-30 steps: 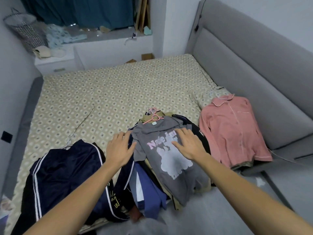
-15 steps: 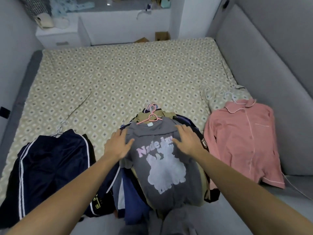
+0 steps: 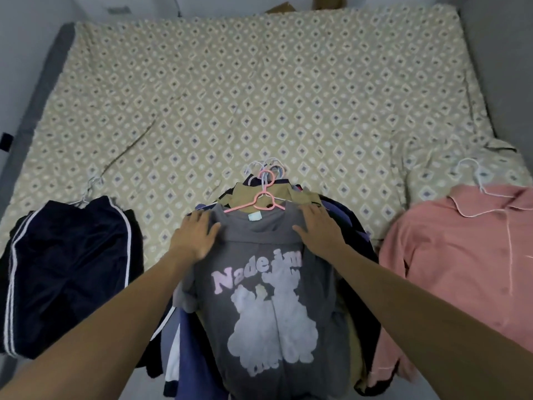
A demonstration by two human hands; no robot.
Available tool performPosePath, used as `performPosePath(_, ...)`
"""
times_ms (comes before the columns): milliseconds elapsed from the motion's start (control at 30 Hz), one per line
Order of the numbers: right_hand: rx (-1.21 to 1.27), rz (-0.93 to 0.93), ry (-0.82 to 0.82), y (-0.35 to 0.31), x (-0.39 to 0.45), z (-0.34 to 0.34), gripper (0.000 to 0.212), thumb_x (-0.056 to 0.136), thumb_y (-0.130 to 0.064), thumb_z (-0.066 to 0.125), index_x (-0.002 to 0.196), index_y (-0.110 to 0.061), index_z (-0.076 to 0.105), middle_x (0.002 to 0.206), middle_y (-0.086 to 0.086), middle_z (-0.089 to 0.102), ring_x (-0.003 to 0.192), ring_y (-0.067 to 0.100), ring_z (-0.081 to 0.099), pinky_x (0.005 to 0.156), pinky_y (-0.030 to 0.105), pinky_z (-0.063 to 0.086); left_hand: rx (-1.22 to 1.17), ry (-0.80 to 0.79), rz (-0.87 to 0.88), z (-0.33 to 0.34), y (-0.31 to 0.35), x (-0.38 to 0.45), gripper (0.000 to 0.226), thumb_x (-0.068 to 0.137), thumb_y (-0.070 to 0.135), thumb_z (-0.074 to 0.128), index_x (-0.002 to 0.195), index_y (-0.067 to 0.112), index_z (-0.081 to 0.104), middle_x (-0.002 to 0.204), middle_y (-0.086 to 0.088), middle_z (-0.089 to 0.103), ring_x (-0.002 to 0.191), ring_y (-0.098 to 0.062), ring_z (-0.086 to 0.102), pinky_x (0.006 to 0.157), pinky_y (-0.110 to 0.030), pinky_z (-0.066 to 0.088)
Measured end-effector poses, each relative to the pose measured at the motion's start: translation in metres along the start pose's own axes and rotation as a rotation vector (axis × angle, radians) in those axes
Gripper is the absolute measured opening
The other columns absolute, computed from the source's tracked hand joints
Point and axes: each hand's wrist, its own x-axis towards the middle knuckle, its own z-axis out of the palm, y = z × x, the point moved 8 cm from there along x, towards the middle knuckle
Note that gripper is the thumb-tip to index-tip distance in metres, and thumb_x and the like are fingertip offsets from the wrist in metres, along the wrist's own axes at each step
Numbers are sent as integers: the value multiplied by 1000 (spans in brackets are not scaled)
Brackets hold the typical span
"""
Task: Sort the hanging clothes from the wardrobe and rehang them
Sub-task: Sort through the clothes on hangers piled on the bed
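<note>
Grey T-shirt [image 3: 259, 298]: laid on top of the centre pile at lower middle of the frame, on a pink hanger [image 3: 261, 202].
Left hand [image 3: 196, 238]: laid flat on the shirt's left shoulder, fingers straight, nothing gripped.
Right hand [image 3: 317, 229]: laid flat on the right shoulder, fingers spread, nothing gripped.
Centre pile [image 3: 354, 226]: several garments stacked beneath, their hooks [image 3: 269, 168] bunched together above the collar.
Snag risk: neighbouring hooks could be dragged along if the top hanger is lifted.
Slip risk: the wide neckline may be pulled off the hanger by the sliding palms.
Navy garment [image 3: 69, 264]: set apart at lower left.
Pink shirt [image 3: 461, 261]: set apart at lower right.
Bed [image 3: 259, 82]: the piles are carried at its near edge, where the lower layers could be tipped off.
</note>
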Motion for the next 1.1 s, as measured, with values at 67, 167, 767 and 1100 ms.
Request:
performPosePath(67, -43, -12, -16, 3, 11, 12, 54, 105, -45, 52, 148, -13, 43, 150, 11, 47, 136, 33, 46, 103, 47, 49, 8, -43, -25, 13, -4, 10, 55, 109, 47, 37, 154, 16, 39, 152, -15, 41, 140, -37, 38, 113, -53, 38)
performPosePath(167, -69, -13, -15, 3, 23, 24, 49, 106, -41, 52, 147, -13, 45, 147, 11, 49, 132, 33, 47, 101, 48, 48, 62, -2, -22, 23, -7, 17, 50, 108, 45, 40, 148, 15, 45, 142, -15, 44, 133, -37, 42, 105, -53, 44)
performPosePath(767, 152, -81, 164, -24, -72, -61, 21, 111, -38, 40, 101, -20, 43, 86, 0, 54, 75, 26, 55, 68, 49, 49, -185, 195, 191, -53, 33, -85, 25, 107, 43, 43, 95, 25, 56, 90, 3, 60, 88, -23, 52, 80, -49, 48)
performPosePath(1100, 167, -108, 557, -72, -299, -158, 14, 104, -32, 54, 103, -18, 52, 101, 5, 61, 96, 28, 55, 76, 45, 46, -350, 414, 465, -125, 79, -299, 18, 106, 39, 54, 97, 24, 54, 89, 7, 58, 84, -16, 54, 74, -38, 44)
